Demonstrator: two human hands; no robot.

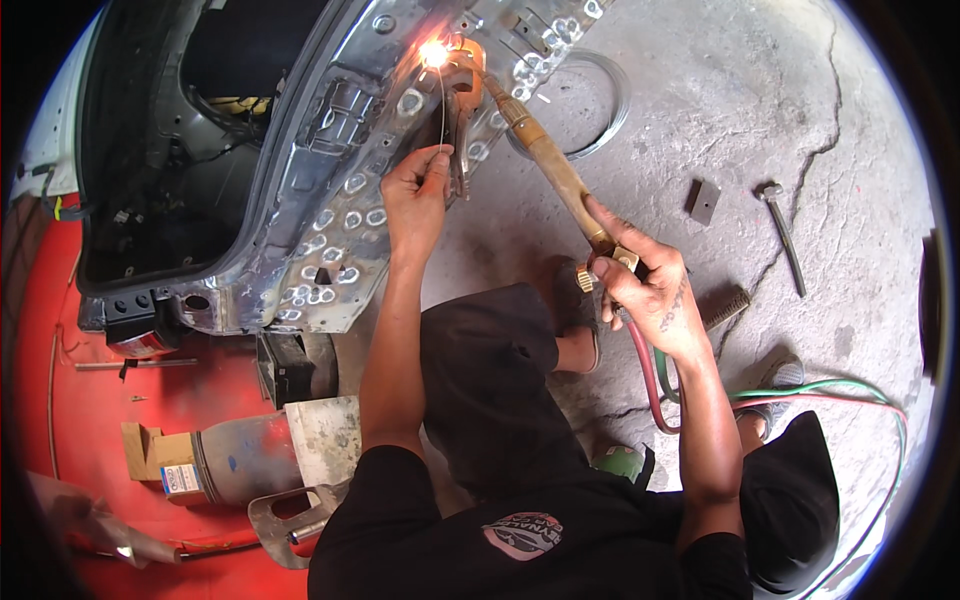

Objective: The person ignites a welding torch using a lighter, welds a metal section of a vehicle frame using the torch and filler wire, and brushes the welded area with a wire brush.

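Note:
My right hand (pixel 650 285) is closed around the valve end of a long brass gas torch (pixel 560 175). The torch slants up and left to a bright orange-white glow (pixel 434 53) on the bare metal car body panel (pixel 330 225). Between my left hand's (pixel 415 195) thumb and fingers is a thin filler rod (pixel 441 110), whose far end reaches up into the glow. Glare hides the exact contact there. Beside the left fingertips, locking pliers (pixel 462 160) hang from the panel's edge. Ringed weld marks dot the panel.
Red and green hoses (pixel 650 385) trail from the torch across the concrete floor. On the right lie a hammer (pixel 785 235), a small metal block (pixel 703 201) and a coiled spring-like handle (pixel 728 308). Wire coil (pixel 620 100) lies beyond the torch; a C-clamp (pixel 275 525) sits lower left.

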